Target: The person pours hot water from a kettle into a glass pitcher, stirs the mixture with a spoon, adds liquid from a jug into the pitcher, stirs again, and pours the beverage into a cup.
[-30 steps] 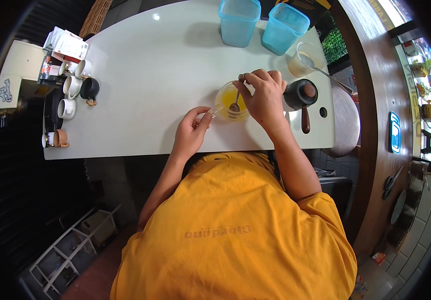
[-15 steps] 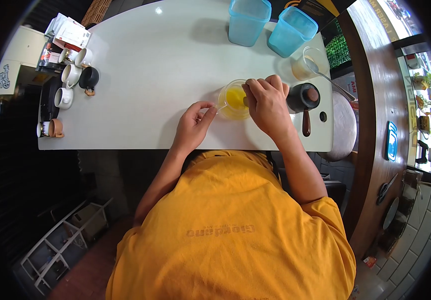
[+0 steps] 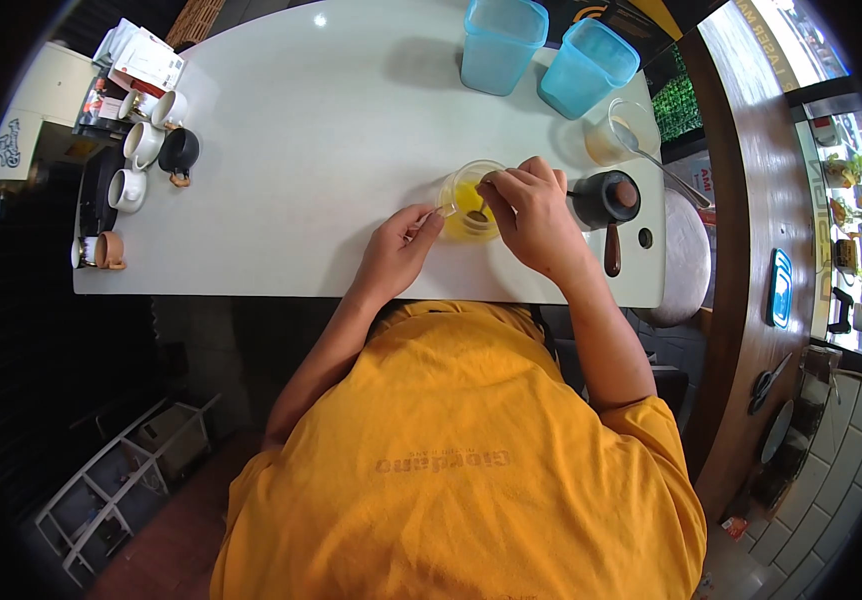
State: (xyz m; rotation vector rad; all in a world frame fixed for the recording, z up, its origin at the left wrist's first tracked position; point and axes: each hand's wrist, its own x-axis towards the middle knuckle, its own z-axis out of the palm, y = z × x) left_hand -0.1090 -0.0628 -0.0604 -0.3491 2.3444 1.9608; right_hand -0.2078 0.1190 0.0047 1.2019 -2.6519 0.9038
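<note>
R hand (image 3: 534, 210) w/ spoon (image 3: 478, 215), axis tilted, pts dn into cup (image 3: 447, 186).

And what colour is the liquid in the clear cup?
The liquid is bright yellow, showing best in the head view.

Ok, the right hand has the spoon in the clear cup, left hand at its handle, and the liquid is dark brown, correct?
No: the head view shows the liquid is yellow, not dark brown. The rest holds: the right hand has the spoon in the clear cup, and the left hand is at its handle.
</note>
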